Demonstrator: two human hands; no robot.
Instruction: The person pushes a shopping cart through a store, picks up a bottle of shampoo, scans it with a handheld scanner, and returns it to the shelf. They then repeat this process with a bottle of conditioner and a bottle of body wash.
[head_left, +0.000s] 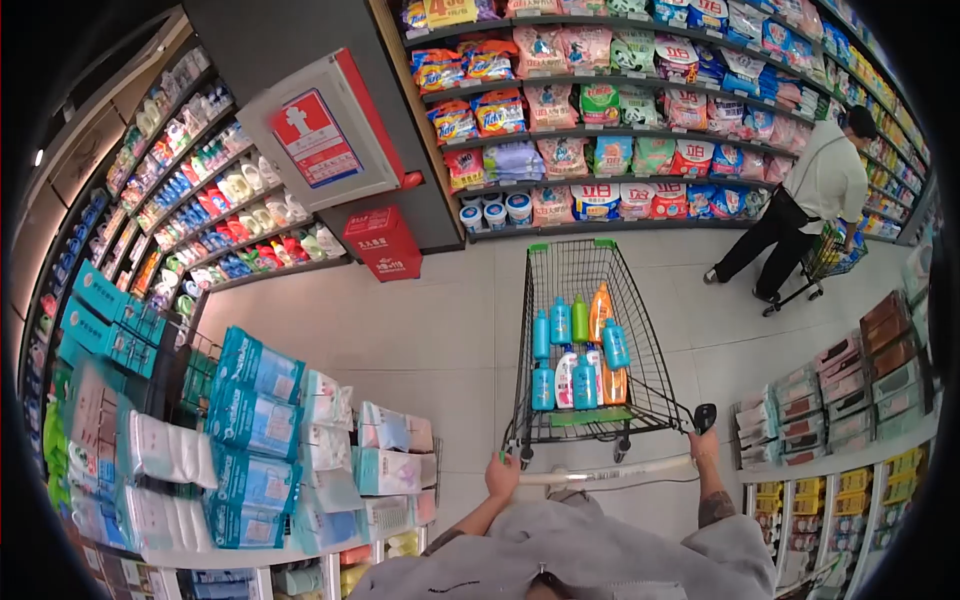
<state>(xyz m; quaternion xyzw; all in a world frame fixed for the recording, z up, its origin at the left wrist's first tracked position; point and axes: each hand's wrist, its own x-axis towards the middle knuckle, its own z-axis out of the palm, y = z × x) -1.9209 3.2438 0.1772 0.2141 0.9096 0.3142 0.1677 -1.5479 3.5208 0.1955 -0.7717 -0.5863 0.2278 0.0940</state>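
Note:
A black wire shopping cart [648,340] with green trim stands in front of me. My left hand [502,476] is closed at the left end of its pale handle bar [605,473]. At the right end, my right hand [706,449] is also closed on the handle, just below a black rounded fitting [705,417]. Its fingers are partly hidden. Inside the cart, several bottles stand in a cluster: blue bottles [615,346], a green bottle [579,319], orange bottles [600,311] and white bottles with coloured labels [566,378].
Shelves of bagged detergent [603,104] run across the back. A red box [383,243] stands by the pillar. At right, a person [822,185] holds another cart [832,250]. Display counters with packets [255,425] and folded goods [845,385] flank my cart.

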